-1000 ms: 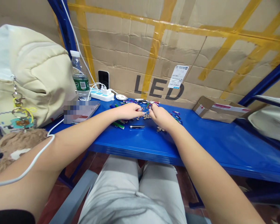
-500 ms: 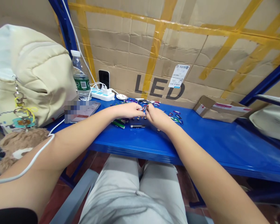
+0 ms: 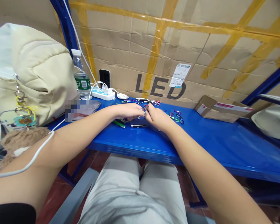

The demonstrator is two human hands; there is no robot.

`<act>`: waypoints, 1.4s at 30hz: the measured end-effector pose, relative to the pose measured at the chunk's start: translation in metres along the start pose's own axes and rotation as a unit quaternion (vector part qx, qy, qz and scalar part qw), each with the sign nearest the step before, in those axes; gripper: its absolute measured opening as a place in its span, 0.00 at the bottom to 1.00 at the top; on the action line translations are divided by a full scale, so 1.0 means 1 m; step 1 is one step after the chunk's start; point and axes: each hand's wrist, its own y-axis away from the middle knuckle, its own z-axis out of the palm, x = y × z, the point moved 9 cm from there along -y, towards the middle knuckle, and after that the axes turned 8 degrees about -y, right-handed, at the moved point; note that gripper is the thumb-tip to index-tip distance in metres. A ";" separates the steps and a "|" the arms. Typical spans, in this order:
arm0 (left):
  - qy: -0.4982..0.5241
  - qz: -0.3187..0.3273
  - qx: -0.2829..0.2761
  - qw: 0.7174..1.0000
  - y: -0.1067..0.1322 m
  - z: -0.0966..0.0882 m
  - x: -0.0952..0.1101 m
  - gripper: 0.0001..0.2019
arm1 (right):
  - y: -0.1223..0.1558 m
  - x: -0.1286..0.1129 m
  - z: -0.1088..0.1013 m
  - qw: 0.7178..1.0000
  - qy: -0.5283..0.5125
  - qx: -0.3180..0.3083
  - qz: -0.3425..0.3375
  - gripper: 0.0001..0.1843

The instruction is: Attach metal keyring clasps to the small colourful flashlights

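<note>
My left hand (image 3: 131, 111) and my right hand (image 3: 155, 115) meet over the blue table, fingertips nearly touching. A small red carabiner (image 3: 145, 106) shows at the fingertips of my right hand, which is closed on it. Small silvery links hang between the two hands. My left hand is closed too, but what it pinches is mostly hidden by the fingers. Just in front of the hands lie a green penlight-like tube (image 3: 119, 123) and a black one (image 3: 138, 126). Several coloured carabiners (image 3: 177, 115) lie to the right of my right hand.
A pile of slim metallic tubes (image 3: 151, 101) lies behind the hands. Left of them are a phone (image 3: 84, 110), power strip (image 3: 103, 93), water bottle (image 3: 81, 76) and cream bag (image 3: 37, 68). An open cardboard box (image 3: 220, 110) stands right. A white cable (image 3: 37, 155) crosses my left arm.
My left hand has turned over slightly and its fingertips have moved closer to my right hand. The silver-and-red piece seen between the hands is now mostly covered by fingers.
</note>
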 end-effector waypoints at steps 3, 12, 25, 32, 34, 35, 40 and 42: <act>0.078 0.006 -0.021 0.997 -0.001 0.005 0.003 0.11 | 0.000 -0.002 -0.002 1.000 -0.008 -0.002 0.002 0.15; 0.238 -0.021 0.023 0.971 -0.008 -0.019 0.000 0.13 | -0.002 0.030 -0.015 0.986 -0.139 0.081 0.038 0.20; 0.074 0.009 0.151 0.986 -0.079 -0.073 0.002 0.22 | 0.002 0.098 -0.012 0.951 -0.262 0.100 0.128 0.30; -0.429 0.075 0.063 0.898 -0.029 -0.065 -0.021 0.14 | -0.002 0.062 -0.008 0.985 -0.158 0.028 0.055 0.15; -0.443 0.106 0.051 0.889 -0.022 -0.060 -0.022 0.15 | -0.004 0.054 -0.003 0.992 -0.123 0.018 0.024 0.12; -0.442 0.118 0.046 0.888 -0.021 -0.058 -0.022 0.14 | -0.005 0.052 0.000 0.994 -0.106 0.011 0.013 0.10; -0.459 0.121 0.047 0.879 -0.028 -0.049 -0.018 0.12 | -0.007 0.050 0.010 0.996 -0.085 -0.009 -0.006 0.09; -0.457 0.125 0.078 0.877 -0.026 -0.051 -0.011 0.12 | -0.008 0.050 0.009 0.995 -0.096 -0.004 -0.010 0.09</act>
